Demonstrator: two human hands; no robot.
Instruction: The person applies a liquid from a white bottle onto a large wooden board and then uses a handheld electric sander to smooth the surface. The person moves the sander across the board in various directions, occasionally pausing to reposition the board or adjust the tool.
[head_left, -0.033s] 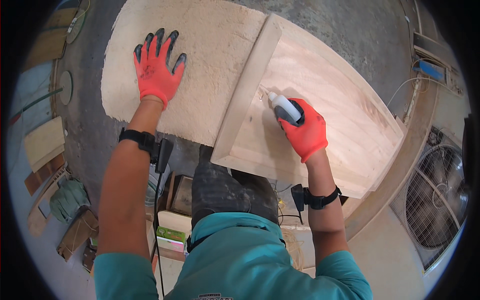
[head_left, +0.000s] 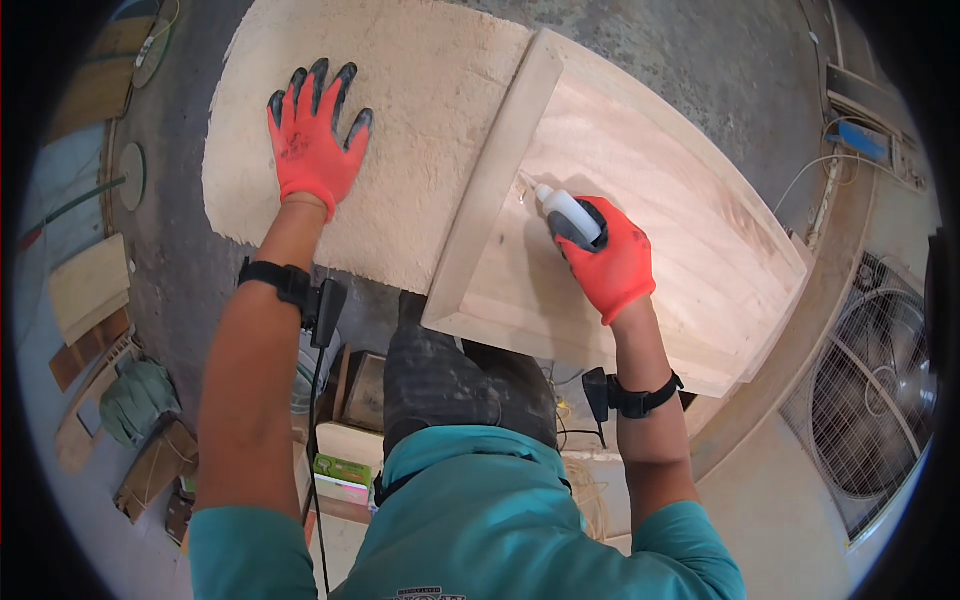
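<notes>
At the far left, a green cloth bundle (head_left: 138,400) lies among wood pieces, well apart from the hands. Next comes a pale board (head_left: 430,130) with a rough surface. The left hand (head_left: 318,145), in a red glove with dark fingertips, lies on it palm down, nearer to the board's left edge; its fingers are spread and it holds nothing. At the board's right side, the framed panel (head_left: 700,250) covers or meets it; which of these, I cannot tell. The panel's left rail (head_left: 500,165) runs slantwise between the two hands. Just to the right of this rail, above the panel, is a white bottle (head_left: 572,215). The right hand (head_left: 610,255), gloved in the same way, is closed around it, with the nozzle pointing down toward the rail. Near the nozzle there is one small shiny spot (head_left: 521,197); whether liquid is coming out, I cannot tell. In my judgement, the frame is already assembled, because its rails meet at the near left corner, while the work with the bottle seems little advanced: the remaining visible panel surface shows no similar shiny spot. Farther right stands a large fan (head_left: 870,390) behind a wire grille.
</notes>
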